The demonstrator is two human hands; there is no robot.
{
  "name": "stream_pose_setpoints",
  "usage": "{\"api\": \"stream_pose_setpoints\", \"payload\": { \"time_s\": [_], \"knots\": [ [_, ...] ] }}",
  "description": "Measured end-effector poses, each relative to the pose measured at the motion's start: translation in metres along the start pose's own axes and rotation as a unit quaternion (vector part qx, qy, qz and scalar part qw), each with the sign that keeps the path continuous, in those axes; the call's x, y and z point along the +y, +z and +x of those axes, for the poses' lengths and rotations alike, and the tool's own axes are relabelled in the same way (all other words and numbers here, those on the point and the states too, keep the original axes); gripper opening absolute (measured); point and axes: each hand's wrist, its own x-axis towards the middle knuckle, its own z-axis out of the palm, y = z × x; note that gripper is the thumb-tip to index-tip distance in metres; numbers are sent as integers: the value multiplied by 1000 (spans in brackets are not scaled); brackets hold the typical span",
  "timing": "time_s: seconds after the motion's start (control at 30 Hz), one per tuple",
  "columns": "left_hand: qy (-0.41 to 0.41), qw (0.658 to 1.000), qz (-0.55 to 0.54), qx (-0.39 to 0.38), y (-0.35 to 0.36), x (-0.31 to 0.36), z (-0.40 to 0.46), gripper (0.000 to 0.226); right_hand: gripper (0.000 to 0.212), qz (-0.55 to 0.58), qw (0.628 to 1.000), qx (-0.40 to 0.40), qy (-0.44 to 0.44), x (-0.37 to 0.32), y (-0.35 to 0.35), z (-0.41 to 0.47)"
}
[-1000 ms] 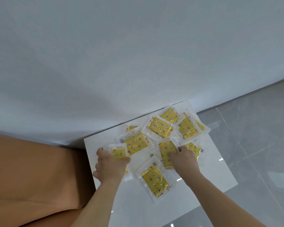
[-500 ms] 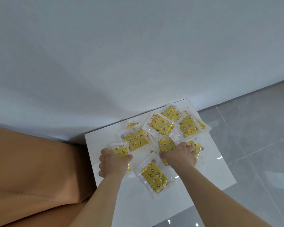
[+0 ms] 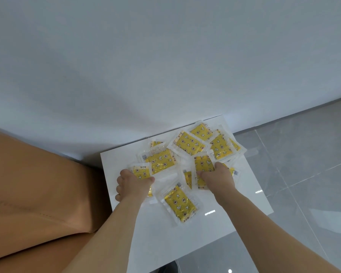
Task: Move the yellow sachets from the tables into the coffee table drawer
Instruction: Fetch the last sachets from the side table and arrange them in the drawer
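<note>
Sachets (image 3: 203, 170) partly hidden under both hands (image 3: 133, 183).

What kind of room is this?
Probably a home living room: a tan sofa beside a small white side table, a plain white wall and glossy grey floor tiles.

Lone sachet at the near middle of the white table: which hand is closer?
Roughly equal, cannot tell. The sachet lies between them: left hand up-left gripping another sachet, right hand up-right gripping another. Neither touches it.
</note>
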Motion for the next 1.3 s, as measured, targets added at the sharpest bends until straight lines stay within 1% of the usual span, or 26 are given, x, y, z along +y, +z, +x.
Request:
{"api": "stream_pose_setpoints", "payload": {
  "time_s": [0.07, 0.13, 0.17, 0.23, 0.33, 0.4, 0.5, 0.6, 0.67, 0.7, 0.77, 0.87, 0.97, 1.0, 1.07, 1.2, 1.23, 1.3],
  "knots": [
    [-23, 998, -47, -20, -5, 2, 0, 70, 14, 22, 1000, 11, -16, 0, -9, -7],
    [-36, 992, -116, -45, -12, 7, -6, 47, 12, 35, 999, 20, -30, -1, -21, -14],
    [-33, 988, -139, -53, -16, 9, -12, 36, 11, 45, 998, 23, -36, -1, -28, -19],
    [-18, 986, -155, -53, -24, 12, -27, 26, 11, 76, 996, 24, -46, -5, -44, -33],
    [11, 982, -181, -45, -44, 23, -63, 27, 18, 151, 986, 26, -63, -17, -78, -60],
    [27, 973, -225, -50, -66, 41, -98, 22, 20, 194, 977, 25, -80, -27, -109, -87],
    [58, 941, -325, -77, -111, 79, -173, 14, 19, 276, 958, 28, -72, -41, -167, -136],
    [109, 914, -375, -112, -157, 117, -267, 23, 13, 357, 931, 37, -57, -48, -234, -192],
    [145, 891, -404, -145, -181, 135, -338, 19, 12, 400, 914, 41, -52, -44, -277, -231],
    [164, 880, -416, -161, -190, 141, -374, 20, 15, 417, 907, 37, -52, -41, -298, -251],
    [204, 870, -415, -170, -199, 148, -437, 26, 19, 441, 895, 25, -62, -32, -339, -287],
    [240, 861, -414, -171, -200, 150, -513, 24, 22, 476, 875, 11, -87, -12, -392, -336],
    [248, 849, -430, -181, -195, 155, -570, 23, 44, 531, 839, 15, -116, 15, -437, -374],
    [257, 845, -431, -186, -193, 158, -583, 23, 47, 543, 830, 14, -127, 24, -450, -384],
    [280, 840, -420, -201, -188, 165, -607, 26, 40, 560, 817, 19, -139, 44, -478, -401],
    [326, 836, -366, -245, -167, 176, -647, 26, 19, 607, 783, 74, -114, 86, -524, -427],
    [330, 837, -351, -259, -160, 176, -659, 26, 17, 612, 778, 89, -110, 97, -532, -433],
    [339, 838, -323, -280, -144, 174, -684, 27, 21, 612, 775, 116, -104, 121, -544, -444]
  ]
}}
